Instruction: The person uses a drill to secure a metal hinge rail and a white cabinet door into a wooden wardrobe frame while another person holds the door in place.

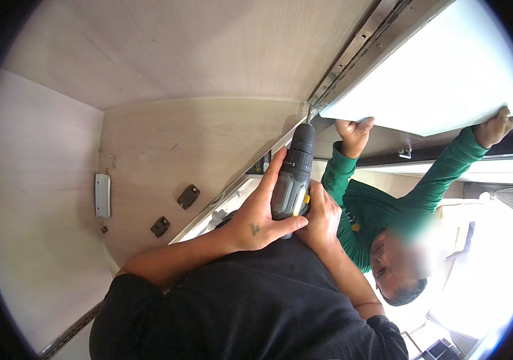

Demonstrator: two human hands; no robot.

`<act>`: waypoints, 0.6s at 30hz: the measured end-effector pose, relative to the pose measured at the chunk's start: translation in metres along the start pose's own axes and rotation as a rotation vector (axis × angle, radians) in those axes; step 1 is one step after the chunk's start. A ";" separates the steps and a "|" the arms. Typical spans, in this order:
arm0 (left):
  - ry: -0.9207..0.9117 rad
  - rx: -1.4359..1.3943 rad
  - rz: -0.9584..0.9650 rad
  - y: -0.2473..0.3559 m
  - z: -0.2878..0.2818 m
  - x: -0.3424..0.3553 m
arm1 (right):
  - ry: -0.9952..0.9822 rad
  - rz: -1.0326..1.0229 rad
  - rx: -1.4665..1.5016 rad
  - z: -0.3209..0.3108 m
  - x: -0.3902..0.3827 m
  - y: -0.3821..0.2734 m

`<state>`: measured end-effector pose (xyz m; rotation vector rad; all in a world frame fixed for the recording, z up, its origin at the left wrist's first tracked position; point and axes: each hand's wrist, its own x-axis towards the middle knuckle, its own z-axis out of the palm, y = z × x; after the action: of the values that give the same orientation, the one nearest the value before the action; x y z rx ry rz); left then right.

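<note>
A black and grey cordless drill with a yellow button points up and away from me. My right hand is closed around it on the right. Against its left side and rear my left hand is pressed, thumb across the back end and fingers along the body. The bit's tip reaches the lower end of a long metal hinge, close to the corner of a white panel. Whether the bit touches a screw is too small to tell.
A co-worker in a green sweater holds up the white panel with both hands, at right. Inside the wooden cabinet lie two dark latch-like parts, a pale plastic strip and several loose screws. A cabinet edge runs diagonally beside my left hand.
</note>
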<state>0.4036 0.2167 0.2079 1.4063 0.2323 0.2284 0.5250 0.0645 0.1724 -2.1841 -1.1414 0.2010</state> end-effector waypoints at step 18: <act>0.001 0.187 0.026 0.003 -0.006 0.000 | -0.049 0.014 0.068 0.009 0.000 -0.005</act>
<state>0.4015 0.2230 0.2095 1.5958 0.2407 0.2335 0.5177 0.0707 0.1680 -2.1389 -1.1300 0.2972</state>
